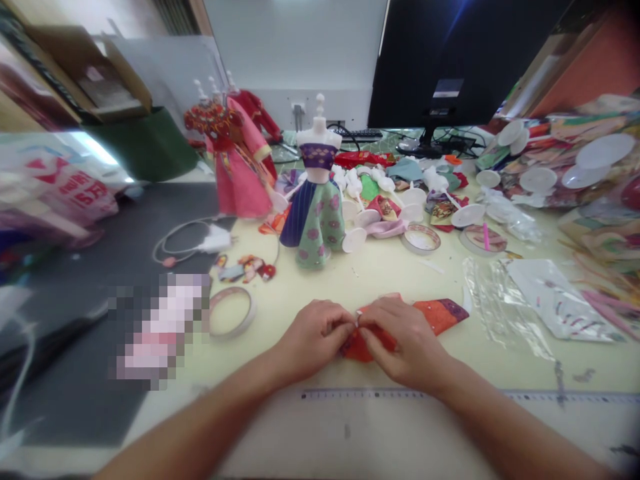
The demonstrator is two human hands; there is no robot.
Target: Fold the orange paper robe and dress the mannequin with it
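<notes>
A small orange-red doll garment [436, 316] with a purple cuff lies on the pale table in front of me, partly under my hands. My left hand [320, 335] pinches its edge between thumb and fingers. Close against it, my right hand [400, 337] pinches the same cloth, and the fingertips of both hands nearly meet. Something small and pale shows between them, too small to name. Beyond my hands stands a white mini mannequin [320, 130] in a purple top and a blue and green flowered skirt [317, 223].
Left of my hands lie a tape roll [250, 319], a white charger [215, 239] and a dark mat [125, 260]. Dressed mannequins [235, 167] stand farther back. Clear plastic bags [555, 300] lie to the right, and a ruler strip [345, 395] runs along the front. A monitor [450, 60] stands behind.
</notes>
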